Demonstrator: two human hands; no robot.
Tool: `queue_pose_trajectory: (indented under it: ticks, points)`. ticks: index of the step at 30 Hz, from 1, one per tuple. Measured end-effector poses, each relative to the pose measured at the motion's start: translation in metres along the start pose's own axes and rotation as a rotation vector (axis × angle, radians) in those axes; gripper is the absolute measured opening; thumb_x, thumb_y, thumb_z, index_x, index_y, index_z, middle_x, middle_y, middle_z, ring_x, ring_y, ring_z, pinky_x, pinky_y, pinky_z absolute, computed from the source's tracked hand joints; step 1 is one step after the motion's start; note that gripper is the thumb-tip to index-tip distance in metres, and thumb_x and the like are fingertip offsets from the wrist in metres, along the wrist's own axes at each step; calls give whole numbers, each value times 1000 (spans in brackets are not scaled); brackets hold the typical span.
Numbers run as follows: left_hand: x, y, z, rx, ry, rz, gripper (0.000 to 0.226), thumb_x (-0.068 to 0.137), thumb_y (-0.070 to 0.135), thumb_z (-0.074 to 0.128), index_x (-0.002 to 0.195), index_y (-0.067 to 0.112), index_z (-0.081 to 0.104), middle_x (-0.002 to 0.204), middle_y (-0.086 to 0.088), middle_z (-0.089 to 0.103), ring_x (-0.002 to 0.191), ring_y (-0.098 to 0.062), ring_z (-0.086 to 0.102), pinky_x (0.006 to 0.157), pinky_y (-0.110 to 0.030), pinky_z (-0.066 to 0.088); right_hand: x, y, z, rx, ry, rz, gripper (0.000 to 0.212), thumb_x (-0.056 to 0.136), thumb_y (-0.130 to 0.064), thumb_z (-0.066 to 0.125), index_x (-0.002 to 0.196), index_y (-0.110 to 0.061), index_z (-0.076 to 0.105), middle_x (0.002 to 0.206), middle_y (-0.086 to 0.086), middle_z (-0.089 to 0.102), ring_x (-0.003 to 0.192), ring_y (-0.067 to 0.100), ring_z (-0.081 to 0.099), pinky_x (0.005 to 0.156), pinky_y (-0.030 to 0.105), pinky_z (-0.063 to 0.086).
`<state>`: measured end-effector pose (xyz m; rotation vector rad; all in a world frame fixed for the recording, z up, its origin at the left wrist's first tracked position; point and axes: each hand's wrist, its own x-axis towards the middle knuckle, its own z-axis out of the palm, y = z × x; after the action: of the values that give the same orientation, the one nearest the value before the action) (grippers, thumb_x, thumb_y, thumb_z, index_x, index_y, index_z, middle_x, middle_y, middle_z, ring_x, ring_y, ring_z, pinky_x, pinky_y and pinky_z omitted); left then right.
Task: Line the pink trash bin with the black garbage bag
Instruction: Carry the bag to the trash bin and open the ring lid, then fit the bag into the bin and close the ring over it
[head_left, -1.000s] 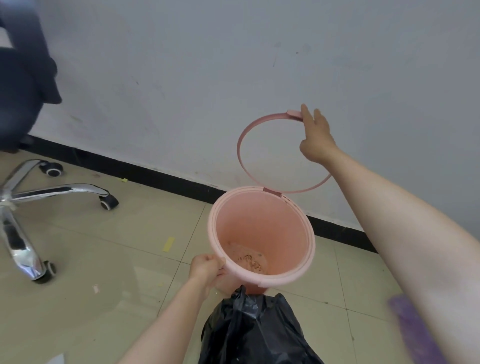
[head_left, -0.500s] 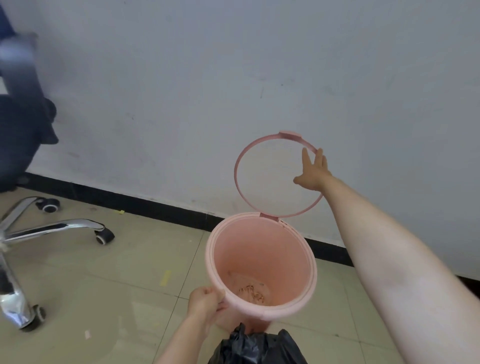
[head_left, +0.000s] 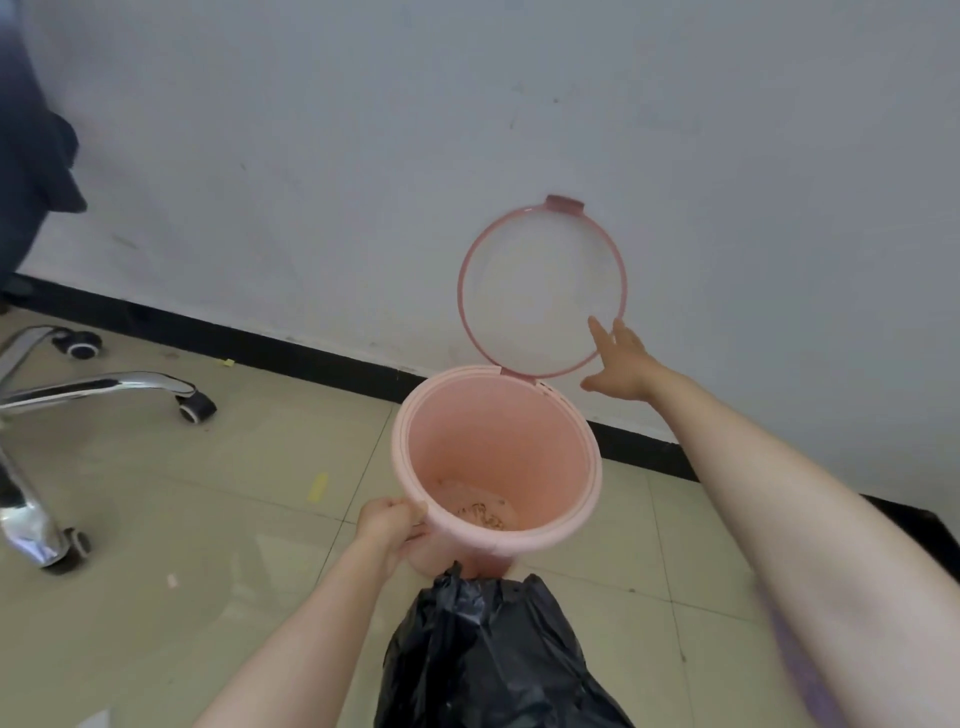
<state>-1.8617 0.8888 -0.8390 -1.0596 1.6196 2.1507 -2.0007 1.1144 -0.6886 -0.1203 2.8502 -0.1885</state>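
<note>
Left hand (head_left: 390, 525) grips the smooth round pink bin's (head_left: 561, 535) rim; right hand (head_left: 621, 364) spread wide by its hoop (head_left: 470, 317).

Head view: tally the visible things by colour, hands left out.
Pink: 2, the trash bin and its flipped-up hinged ring
Black: 1, the garbage bag
Chrome with black casters: 1, the chair base
Total: 4

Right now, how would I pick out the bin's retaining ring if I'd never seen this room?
Start at the white wall with its black baseboard. In front of it stands the pink trash bin. The retaining ring is the thin pink hoop hinged at the bin's back rim, flipped upright; unlike the bin, you see wall straight through it.
</note>
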Motion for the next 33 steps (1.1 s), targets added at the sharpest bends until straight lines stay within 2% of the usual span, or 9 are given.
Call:
queue_pose_trajectory:
  ticks: [3, 7, 11, 15, 18, 21, 24, 29, 33]
  points:
    - [-6, 2, -1, 14, -23, 30, 1, 88, -1, 50, 89, -1, 51, 106, -20, 59, 90, -28, 59, 84, -35, 48, -35, -5, 22, 88, 43, -79, 84, 86, -24, 55, 146, -24, -3, 157, 13, -7, 145, 27, -4, 117, 44, 13]
    - [-17, -11, -8, 114, -77, 87, 27, 91, 22, 51, 112, 4, 52, 119, -14, 58, 102, -25, 57, 90, -37, 45, -106, -24, 99, 240, 300, -255, 56, 87, -11, 48, 140, -14, 31, 148, 9, 36, 136, 24, 31, 108, 37, 30]
    - [-19, -31, -24, 150, -57, 68, 45, 95, 29, 41, 132, 4, 40, 125, -13, 51, 117, -28, 49, 98, -41, 39, -158, -32, 184, 218, 268, -311, 32, 91, -19, 45, 121, -13, 55, 119, 4, 63, 113, 21, 53, 85, 26, 40]
    - [-17, -58, -36, 341, -11, 55, 40, 94, 22, 41, 128, 2, 44, 130, -14, 50, 115, -29, 47, 97, -39, 38, -166, -31, 239, 21, 3, -153, 62, 89, -50, 44, 138, -13, 34, 141, 7, 44, 130, 22, 38, 102, 33, 36]
    - [-16, -78, -39, 390, -15, 13, 39, 93, 18, 42, 129, 1, 44, 134, -16, 48, 121, -32, 45, 103, -41, 36, -162, -30, 261, -78, -146, -76, 76, 88, -43, 50, 146, -17, 11, 149, 10, 31, 135, 28, 29, 108, 43, 29]
    - [-15, -89, -35, 428, -22, 13, 38, 91, 15, 44, 127, 2, 46, 129, -16, 52, 117, -32, 47, 98, -37, 38, -163, -14, 265, -83, -19, -43, 42, 90, -17, 47, 131, -20, 40, 110, 6, 62, 114, 27, 46, 89, 35, 34]
    - [-19, -93, -30, 473, -55, 68, 32, 91, 16, 44, 119, 3, 52, 114, -12, 55, 102, -25, 50, 85, -31, 38, -171, 17, 249, 72, 79, -7, 15, 83, -8, 49, 87, -20, 58, 71, -5, 46, 100, 26, 50, 72, 31, 23]
    - [-37, -94, -5, 599, -263, 132, 25, 94, 27, 39, 96, 7, 55, 96, -9, 55, 90, -22, 52, 73, -30, 38, -197, 88, 190, 291, 104, 105, 14, 75, -1, 60, 83, -7, 70, 77, 7, 66, 89, 26, 50, 66, 29, 29]
    - [-61, -91, 28, 796, -496, 197, 25, 93, 29, 43, 87, 7, 52, 90, -12, 53, 77, -19, 50, 68, -29, 39, -228, 132, 132, 264, 142, 180, 16, 73, 2, 62, 74, -10, 71, 57, -11, 57, 75, 28, 55, 60, 33, 36]
